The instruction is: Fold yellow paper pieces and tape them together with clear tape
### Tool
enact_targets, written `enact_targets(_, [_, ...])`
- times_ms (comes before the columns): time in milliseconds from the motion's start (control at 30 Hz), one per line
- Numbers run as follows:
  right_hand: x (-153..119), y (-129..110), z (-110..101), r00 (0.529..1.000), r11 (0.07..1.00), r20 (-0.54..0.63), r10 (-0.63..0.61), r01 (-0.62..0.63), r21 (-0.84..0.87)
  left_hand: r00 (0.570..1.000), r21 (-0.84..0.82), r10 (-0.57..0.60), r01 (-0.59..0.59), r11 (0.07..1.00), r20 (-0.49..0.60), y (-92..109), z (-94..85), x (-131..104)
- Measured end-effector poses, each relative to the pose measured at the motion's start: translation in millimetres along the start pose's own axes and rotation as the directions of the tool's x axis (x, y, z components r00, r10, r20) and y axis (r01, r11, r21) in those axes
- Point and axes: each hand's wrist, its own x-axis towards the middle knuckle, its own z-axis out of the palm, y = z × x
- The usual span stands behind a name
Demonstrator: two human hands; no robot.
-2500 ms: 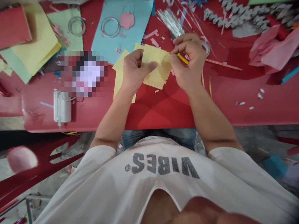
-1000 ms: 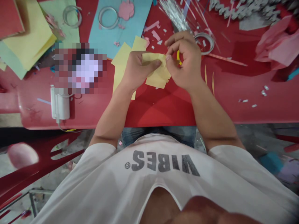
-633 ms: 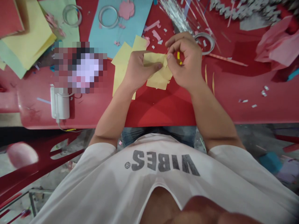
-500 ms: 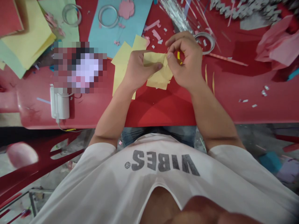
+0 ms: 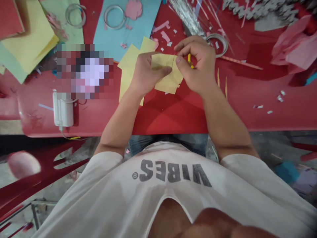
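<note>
This looks like a paper-craft workplace; whether in a home or a workshop, I cannot tell. A red table (image 5: 170, 120) carries the evidence: a large yellow sheet (image 5: 34, 39) at ten o'clock, a blue sheet (image 5: 104, 46) at eleven with a tape roll (image 5: 106, 17) and a pink paper flower (image 5: 134, 9) on it, pink clippings (image 5: 164, 36) near twelve, silvery strips (image 5: 185, 16) toward one, crumpled pink paper (image 5: 288, 49) at two. More scraps (image 5: 287, 173) litter the grey floor (image 5: 269, 148) between three and four.
</note>
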Motion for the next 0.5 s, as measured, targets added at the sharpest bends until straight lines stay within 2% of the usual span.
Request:
enact_targets(333, [0.3,-2.9,0.2,1.000,1.000,0.018,0.014,-0.014,-0.001,1.000,-0.044,-0.001,0.002,0.999,0.011,4.9,1.5,-1.4])
enact_targets(500, [-1.3,-2.6,2.3,0.996,0.997,0.039,0.079,-0.079,-0.018,1.000,-0.074,0.020,-0.020,0.997,-0.006,8.8,1.7,-2.5])
